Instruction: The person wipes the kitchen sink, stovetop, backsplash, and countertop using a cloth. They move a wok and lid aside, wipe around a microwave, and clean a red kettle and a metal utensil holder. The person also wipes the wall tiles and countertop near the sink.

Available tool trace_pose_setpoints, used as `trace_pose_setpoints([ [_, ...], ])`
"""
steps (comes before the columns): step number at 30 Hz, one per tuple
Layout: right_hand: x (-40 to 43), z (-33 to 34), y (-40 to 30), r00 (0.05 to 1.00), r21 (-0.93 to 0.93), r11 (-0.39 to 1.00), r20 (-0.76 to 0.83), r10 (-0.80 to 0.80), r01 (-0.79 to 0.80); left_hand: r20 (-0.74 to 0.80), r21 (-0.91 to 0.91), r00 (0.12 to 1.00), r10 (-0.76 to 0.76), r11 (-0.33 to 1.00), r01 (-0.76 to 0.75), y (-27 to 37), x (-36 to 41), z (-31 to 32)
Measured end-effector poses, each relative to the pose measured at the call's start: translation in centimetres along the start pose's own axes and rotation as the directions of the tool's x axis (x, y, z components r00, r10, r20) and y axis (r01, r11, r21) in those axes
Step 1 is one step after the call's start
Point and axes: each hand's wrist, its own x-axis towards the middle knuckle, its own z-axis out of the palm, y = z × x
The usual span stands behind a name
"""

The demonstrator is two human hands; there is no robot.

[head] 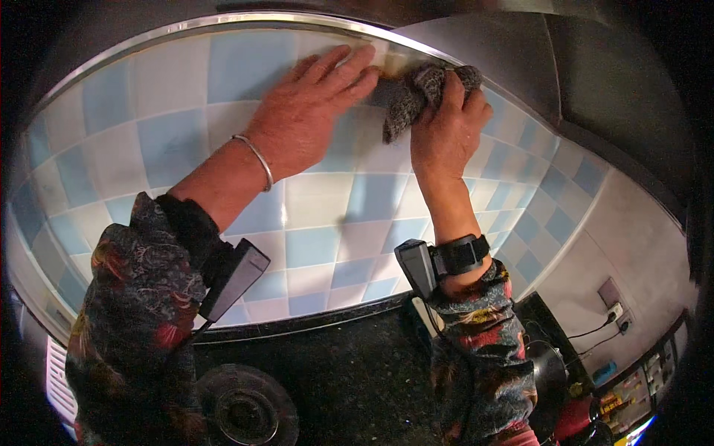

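Before me rises a wall of white and pale blue tiles (318,245). My left hand (318,106) lies with fingers spread against its upper part, just below a shiny metal edge (312,21). A bunched dark grey cloth (407,106) is gripped in my right hand (449,128), pressed near that edge at the upper right. Brownish grime (393,68) shows on the wall between my left fingertips and the cloth. Part of the cloth is hidden behind my right fingers.
Below the wall runs a black speckled countertop (357,368) with a round dark burner (245,412). A dark cabinet or hood surface (502,67) overhangs the upper right. Plugs with cords sit in a wall socket (613,312). A red object (574,418) stands at the lower right.
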Motion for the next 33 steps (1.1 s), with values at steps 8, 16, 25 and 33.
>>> trace_pose_setpoints([
  [8, 0.1, -1.1, -2.2, 0.996, 0.118, 0.989, -0.04, -0.084, 0.088, -0.041, -0.039, 0.999, 0.004, 0.999, -0.006, 0.1, 0.1, 0.0],
  [16, -0.5, -2.7, -3.5, 0.979, 0.457, 0.88, 0.081, -0.187, 0.13, -0.029, -0.066, 1.0, -0.002, 0.998, 0.0, -0.2, 0.1, 0.2],
  [25, 3.5, -1.8, 3.4, 0.996, 0.374, 0.926, -0.078, -0.031, 0.058, 0.032, -0.044, 0.999, 0.02, 0.999, -0.019, -0.5, -0.3, 0.0],
  [33, 7.3, 0.6, 8.0, 0.966, 0.208, 0.955, 0.106, -0.235, 0.21, 0.1, 0.076, 0.995, -0.01, 0.997, 0.003, -0.4, -0.6, -0.2],
])
